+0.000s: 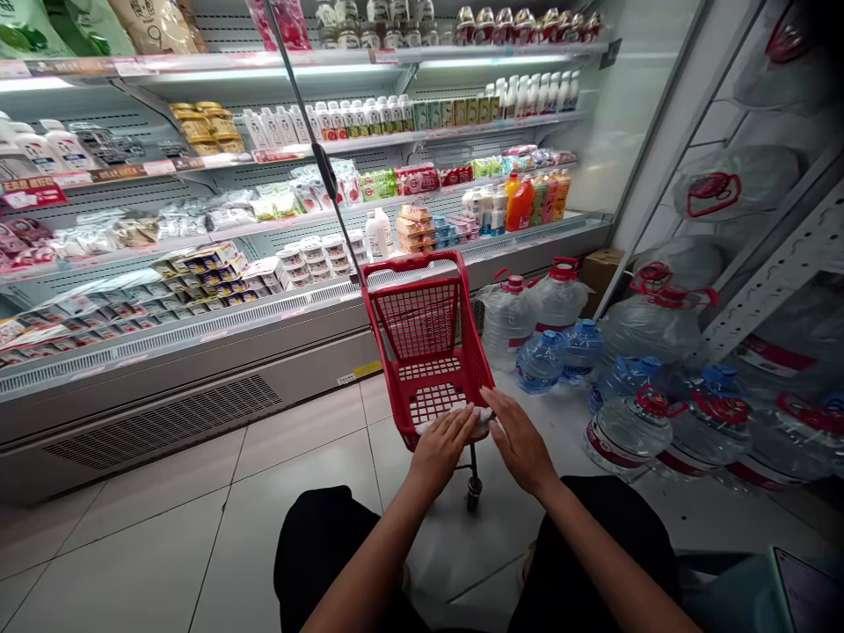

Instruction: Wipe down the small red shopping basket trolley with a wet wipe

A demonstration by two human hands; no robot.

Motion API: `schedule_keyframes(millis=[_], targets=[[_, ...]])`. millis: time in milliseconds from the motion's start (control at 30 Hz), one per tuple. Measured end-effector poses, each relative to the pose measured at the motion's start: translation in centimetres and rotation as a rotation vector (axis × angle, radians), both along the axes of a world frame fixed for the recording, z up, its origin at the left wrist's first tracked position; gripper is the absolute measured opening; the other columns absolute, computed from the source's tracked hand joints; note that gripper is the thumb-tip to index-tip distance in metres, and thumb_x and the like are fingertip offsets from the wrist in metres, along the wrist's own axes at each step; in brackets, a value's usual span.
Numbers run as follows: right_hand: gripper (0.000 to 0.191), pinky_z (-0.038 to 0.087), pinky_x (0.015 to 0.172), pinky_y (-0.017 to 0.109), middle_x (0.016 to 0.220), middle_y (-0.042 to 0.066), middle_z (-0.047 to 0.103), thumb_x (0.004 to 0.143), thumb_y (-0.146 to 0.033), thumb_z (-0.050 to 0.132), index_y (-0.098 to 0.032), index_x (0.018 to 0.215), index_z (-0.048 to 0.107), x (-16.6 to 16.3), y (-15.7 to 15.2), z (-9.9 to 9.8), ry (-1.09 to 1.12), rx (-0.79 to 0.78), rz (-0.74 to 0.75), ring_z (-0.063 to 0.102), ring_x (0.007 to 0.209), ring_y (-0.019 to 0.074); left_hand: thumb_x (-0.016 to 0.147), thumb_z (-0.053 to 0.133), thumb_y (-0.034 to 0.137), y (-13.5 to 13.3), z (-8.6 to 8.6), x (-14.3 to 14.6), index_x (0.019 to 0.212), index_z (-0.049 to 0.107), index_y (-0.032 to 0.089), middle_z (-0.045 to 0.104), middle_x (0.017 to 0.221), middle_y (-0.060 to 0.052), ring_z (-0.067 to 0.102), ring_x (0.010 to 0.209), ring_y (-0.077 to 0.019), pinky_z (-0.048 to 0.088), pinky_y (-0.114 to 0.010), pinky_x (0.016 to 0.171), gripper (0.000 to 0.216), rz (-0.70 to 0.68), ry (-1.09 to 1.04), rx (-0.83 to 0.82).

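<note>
A small red shopping cart (396, 352) stands in front of my knees, its basket a plastic lattice. At its near rim, my left hand (440, 448) bends its fingers over a white cloth (484, 420) and presses it on the rim. Part of the cloth is hidden under that hand. My right hand (522, 440) is open at the near right corner of the cart, fingers stretched out and slightly apart, its fingertips by the rim and the cloth's right end. Whether it touches the cloth I cannot tell.
An open refrigerated case (316, 325) with shelves of packaged dairy and drinks runs behind the cart. Large water bottles (629, 431) crowd the floor at right, beside a white metal rack (778, 272). A thin dark pole (323, 167) rises from the cart. A phone (808, 589) lies at lower right.
</note>
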State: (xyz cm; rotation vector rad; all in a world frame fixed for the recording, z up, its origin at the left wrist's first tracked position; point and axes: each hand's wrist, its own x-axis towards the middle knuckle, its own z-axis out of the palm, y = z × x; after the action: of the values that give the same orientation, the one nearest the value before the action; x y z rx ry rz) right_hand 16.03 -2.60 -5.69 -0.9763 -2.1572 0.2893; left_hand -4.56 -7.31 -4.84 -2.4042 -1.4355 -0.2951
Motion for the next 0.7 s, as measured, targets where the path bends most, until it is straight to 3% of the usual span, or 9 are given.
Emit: schedule_keyframes(millis=[133, 300, 367, 467, 600, 700], targets=[[0.072, 0.024, 0.129, 0.049, 0.172, 0.003, 0.026, 0.109, -0.05, 0.033, -0.029, 0.168, -0.003, -1.0, 0.2, 0.1, -0.197, -0.005, 0.053, 0.025, 0.158, 0.0208, 0.099, 0.038, 0.004, -1.6, 0.2, -3.5, 0.165, 0.026, 0.022, 0.044, 0.164, -0.003, 0.042, 0.15, -0.0149, 0.038, -0.035, 0.124, 0.07, -0.012, -0.019, 0.032], [0.074, 0.019, 0.13, 0.05, 0.171, 0.002, 0.026, 0.109, -0.054, 0.029, -0.03, 0.166, -0.011, -1.5, 0.2, 0.5, -0.263, 0.001, 0.049, 0.026, 0.158, 0.0195, 0.096, 0.032, -0.001, -4.1, 0.7, -9.1, 0.167, 0.019, 0.025, 0.044, 0.163, -0.003, 0.043, 0.15, -0.0174, 0.037, -0.042, 0.125, 0.077, 0.112, -0.047, 0.104], [0.072, 0.018, 0.13, 0.05, 0.171, 0.002, 0.027, 0.109, -0.053, 0.029, -0.03, 0.166, -0.009, -2.4, 0.1, 0.8, -0.267, 0.005, 0.027, 0.027, 0.157, 0.0198, 0.096, 0.032, -0.001, -4.2, 0.2, -8.7, 0.168, 0.016, 0.023, 0.045, 0.163, -0.006, 0.043, 0.15, -0.0198, 0.037, -0.045, 0.125, 0.077, 0.199, -0.086, 0.141], [0.069, 0.02, 0.13, 0.049, 0.17, 0.002, 0.029, 0.11, -0.05, 0.028, -0.028, 0.167, -0.004, -4.6, -0.1, 1.1, -0.274, 0.029, 0.014, 0.027, 0.157, 0.0206, 0.096, 0.034, 0.001, -3.4, -1.2, -5.0, 0.169, 0.012, 0.02, 0.046, 0.161, -0.01, 0.044, 0.15, -0.0229, 0.037, -0.048, 0.125, 0.078, 0.294, -0.156, 0.188], [0.07, 0.024, 0.128, 0.047, 0.171, 0.004, 0.028, 0.109, -0.051, 0.028, -0.025, 0.167, -0.002, -6.0, -0.4, 0.8, -0.255, 0.043, 0.043, 0.027, 0.157, 0.0212, 0.102, 0.035, 0.008, -2.3, -2.2, -0.9, 0.168, 0.012, 0.019, 0.046, 0.162, -0.01, 0.043, 0.151, -0.0234, 0.038, -0.047, 0.125, 0.071, 0.242, -0.168, 0.175], [0.079, 0.028, 0.126, 0.046, 0.17, 0.008, 0.031, 0.107, -0.06, 0.03, -0.023, 0.168, -0.004, -5.0, -0.3, 0.6, -0.194, 0.004, 0.041, 0.033, 0.155, 0.0232, 0.101, 0.036, 0.007, -2.4, -1.5, -2.3, 0.167, 0.021, 0.019, 0.044, 0.163, -0.008, 0.042, 0.151, -0.0216, 0.037, -0.044, 0.125, 0.069, 0.161, -0.115, 0.133]])
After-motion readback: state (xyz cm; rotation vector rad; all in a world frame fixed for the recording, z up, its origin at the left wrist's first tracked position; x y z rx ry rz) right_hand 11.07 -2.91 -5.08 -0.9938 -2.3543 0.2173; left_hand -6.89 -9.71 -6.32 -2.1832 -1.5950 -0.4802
